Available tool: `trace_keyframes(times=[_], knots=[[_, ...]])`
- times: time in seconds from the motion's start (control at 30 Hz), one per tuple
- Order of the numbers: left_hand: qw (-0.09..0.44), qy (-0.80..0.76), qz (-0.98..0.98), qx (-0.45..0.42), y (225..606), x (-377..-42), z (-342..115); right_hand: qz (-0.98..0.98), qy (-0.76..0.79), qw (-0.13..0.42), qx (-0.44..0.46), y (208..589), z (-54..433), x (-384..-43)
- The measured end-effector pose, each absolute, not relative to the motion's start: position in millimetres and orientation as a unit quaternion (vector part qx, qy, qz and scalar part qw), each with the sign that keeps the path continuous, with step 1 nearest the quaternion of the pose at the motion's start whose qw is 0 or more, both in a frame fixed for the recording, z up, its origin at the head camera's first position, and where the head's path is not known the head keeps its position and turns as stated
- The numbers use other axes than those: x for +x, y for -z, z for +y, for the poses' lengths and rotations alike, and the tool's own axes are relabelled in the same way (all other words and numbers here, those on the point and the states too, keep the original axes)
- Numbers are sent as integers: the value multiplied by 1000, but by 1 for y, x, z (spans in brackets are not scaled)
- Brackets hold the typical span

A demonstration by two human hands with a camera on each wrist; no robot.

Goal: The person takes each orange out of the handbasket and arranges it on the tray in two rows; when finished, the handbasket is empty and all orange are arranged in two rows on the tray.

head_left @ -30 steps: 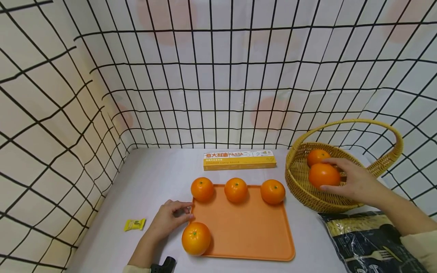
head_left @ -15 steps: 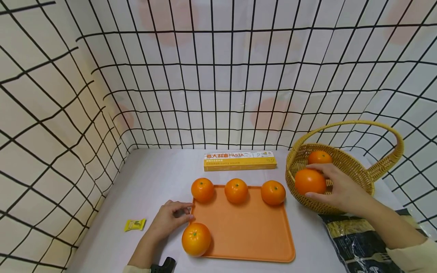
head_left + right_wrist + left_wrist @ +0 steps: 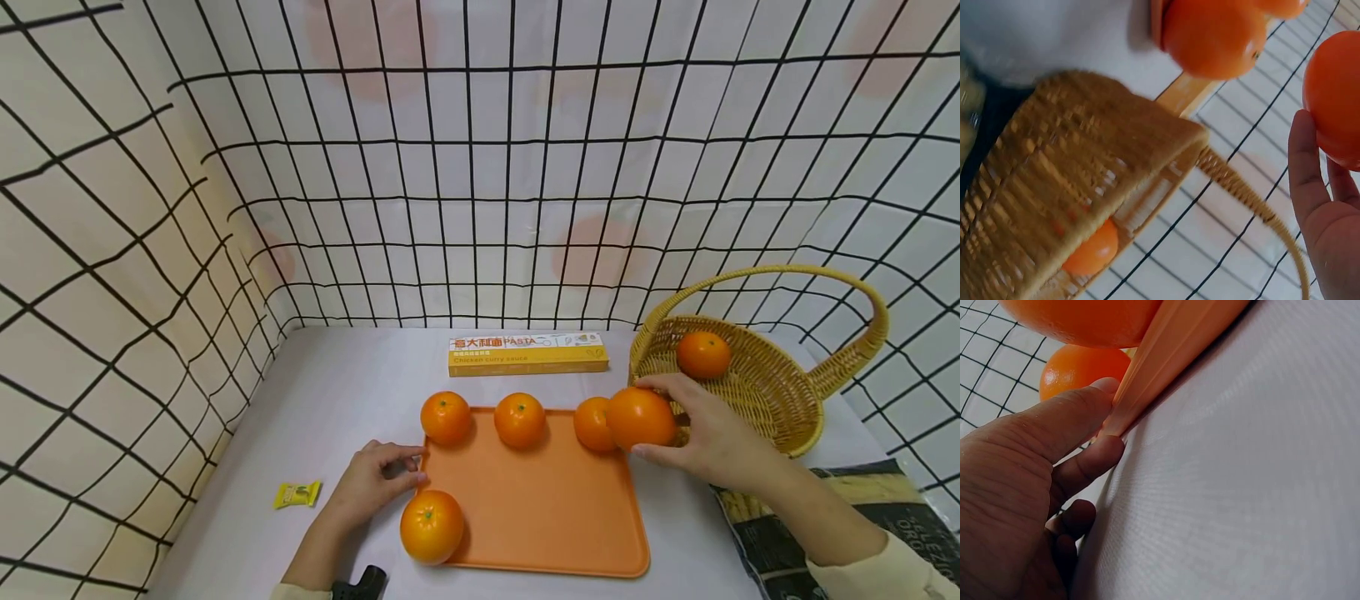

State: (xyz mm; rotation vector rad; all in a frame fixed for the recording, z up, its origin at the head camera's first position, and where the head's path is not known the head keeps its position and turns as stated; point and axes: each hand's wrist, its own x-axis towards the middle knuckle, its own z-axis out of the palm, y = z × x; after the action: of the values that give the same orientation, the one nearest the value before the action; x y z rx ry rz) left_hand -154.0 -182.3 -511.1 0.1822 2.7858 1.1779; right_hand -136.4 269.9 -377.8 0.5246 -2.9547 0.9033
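My right hand [image 3: 708, 433] grips an orange [image 3: 641, 418] between thumb and fingers, in front of the wicker basket's left side. In the head view it partly hides another orange [image 3: 592, 423] at the tray's far right corner. With thumb and index finger, my left hand [image 3: 1029, 462] holds the left edge of the orange tray [image 3: 547, 508]. Two more oranges sit along the tray's far edge, one at the left corner [image 3: 446, 417] and one in the middle [image 3: 520, 420]. A larger orange [image 3: 431, 527] sits at the near left corner. One orange [image 3: 703, 355] lies inside the basket [image 3: 780, 400].
Behind the tray lies a yellow and white pasta box [image 3: 528, 356]. A small yellow wrapped packet [image 3: 297, 494] is left of my left hand. A dark bag [image 3: 885, 517] lies under my right forearm. Black-grid walls surround the table.
My right hand has carried its orange leftward out of the basket to the tray's far right corner. My left hand and the tray stay as they were.
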Motion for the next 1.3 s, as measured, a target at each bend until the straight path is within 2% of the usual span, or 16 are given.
trace_keyframes(times=[0.53, 0.77, 1.3], knots=[[53, -385, 919, 64, 512, -156, -185, -941, -273, -21, 198, 386, 231, -126], [50, -383, 920, 69, 513, -157, -185, -921, -306, -25, 242, 395, 215, -125], [58, -386, 918, 66, 513, -156, -185, -887, -366, -113, 259, 422, 180, -121]])
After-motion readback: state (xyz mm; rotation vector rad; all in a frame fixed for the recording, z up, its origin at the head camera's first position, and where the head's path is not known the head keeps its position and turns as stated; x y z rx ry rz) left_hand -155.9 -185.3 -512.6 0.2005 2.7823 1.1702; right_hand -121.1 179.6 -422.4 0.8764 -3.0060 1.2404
